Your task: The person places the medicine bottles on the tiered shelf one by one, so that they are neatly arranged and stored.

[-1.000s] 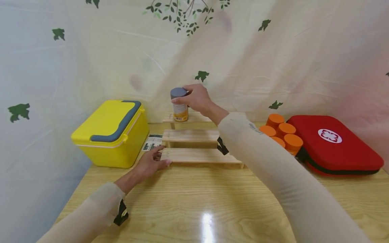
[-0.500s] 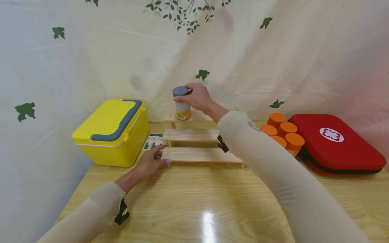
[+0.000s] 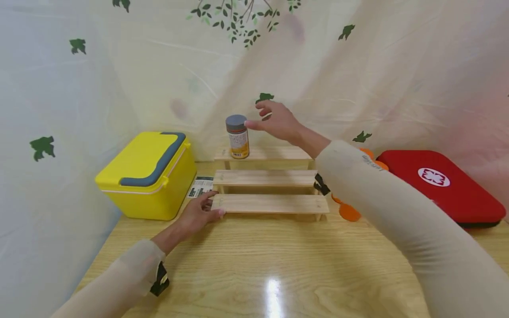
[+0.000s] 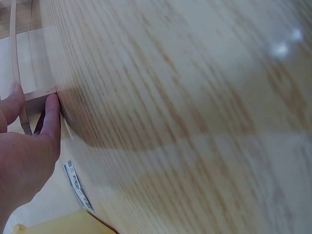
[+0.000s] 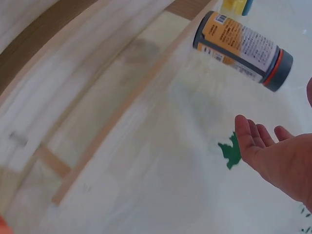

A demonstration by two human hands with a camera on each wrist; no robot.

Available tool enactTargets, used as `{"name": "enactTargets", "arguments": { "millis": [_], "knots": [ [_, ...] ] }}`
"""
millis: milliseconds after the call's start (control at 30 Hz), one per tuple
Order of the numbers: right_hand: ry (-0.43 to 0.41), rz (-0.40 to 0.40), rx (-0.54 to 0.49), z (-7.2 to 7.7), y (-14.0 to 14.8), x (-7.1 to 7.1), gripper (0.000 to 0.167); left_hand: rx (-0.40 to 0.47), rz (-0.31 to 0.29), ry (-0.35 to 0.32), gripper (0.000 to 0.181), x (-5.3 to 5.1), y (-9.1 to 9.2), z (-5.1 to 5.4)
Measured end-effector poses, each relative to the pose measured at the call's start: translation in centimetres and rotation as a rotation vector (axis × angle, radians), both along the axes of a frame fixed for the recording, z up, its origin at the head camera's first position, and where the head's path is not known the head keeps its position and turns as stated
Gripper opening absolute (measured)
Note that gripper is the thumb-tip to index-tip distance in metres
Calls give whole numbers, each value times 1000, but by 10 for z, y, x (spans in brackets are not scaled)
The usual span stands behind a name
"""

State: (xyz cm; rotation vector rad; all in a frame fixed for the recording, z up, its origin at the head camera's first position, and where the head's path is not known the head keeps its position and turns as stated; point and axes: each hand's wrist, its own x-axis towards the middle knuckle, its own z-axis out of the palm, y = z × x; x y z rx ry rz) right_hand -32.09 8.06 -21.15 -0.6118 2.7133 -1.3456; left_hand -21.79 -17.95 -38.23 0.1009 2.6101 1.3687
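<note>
A pill bottle (image 3: 239, 141) with a grey lid and a white-and-orange label stands upright at the left end of the top step of a three-step wooden rack (image 3: 270, 203). My right hand (image 3: 280, 123) is just right of the bottle, fingers spread and holding nothing; the right wrist view shows a gap between that hand (image 5: 280, 156) and the bottle (image 5: 243, 48). With thumb and fingers, my left hand (image 3: 194, 217) grips the left end of the lowest step. In the left wrist view, that hand (image 4: 29, 161) pinches the rack's end (image 4: 40, 94).
A yellow cooler box (image 3: 145, 176) with a grey-blue handle stands at the left, beside a printed sheet (image 3: 199, 186). Right of the rack, several orange lids (image 3: 350, 213) are partly hidden by my right sleeve. A red first-aid case (image 3: 437, 185) lies farther right.
My right hand has let go of the bottle and drawn away to the right, its fingers spreading. The bottle stays on the top step. My left hand keeps its place.
</note>
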Motion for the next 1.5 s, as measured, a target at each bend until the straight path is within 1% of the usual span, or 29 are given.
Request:
{"name": "enactTargets", "arguments": {
  "millis": [67, 167, 333, 400, 533, 600, 700, 900, 1100, 1300, 1500],
  "knots": [
    [21, -5, 11, 4, 14, 6, 69, -1, -5, 4, 64, 0, 0, -1],
    [31, -17, 17, 10, 37, 19, 65, -4, -12, 10, 64, 0, -1, -1],
    [52, -33, 67, 13, 78, 51, 64, -14, -18, 14, 65, 0, -1, -1],
    [59, -38, 88, 12, 93, 66, 64, -16, -20, 14, 64, 0, -1, -1],
    [26, -69, 122, 7, 118, 93, 65, -20, -21, 9, 64, 0, -1, -1],
    [6, -88, 128, 3, 129, 103, 66, -23, -19, 9, 64, 1, -1, -1],
    [-7, -117, 145, -2, 145, 115, 67, -27, -18, 12, 64, 1, -1, -1],
    [-6, -172, 183, -15, 175, 130, 66, -23, -11, 5, 64, 0, -1, -3],
    [-17, -241, 234, -28, 206, 141, 72, -10, -10, 2, 65, -1, 0, -4],
    [-47, -307, 276, -50, 236, 138, 80, 7, -7, 3, 65, -1, 0, -3],
    [-44, -324, 245, -78, 260, 139, 84, 10, -11, 5, 66, 0, -1, -4]
  ]
}}
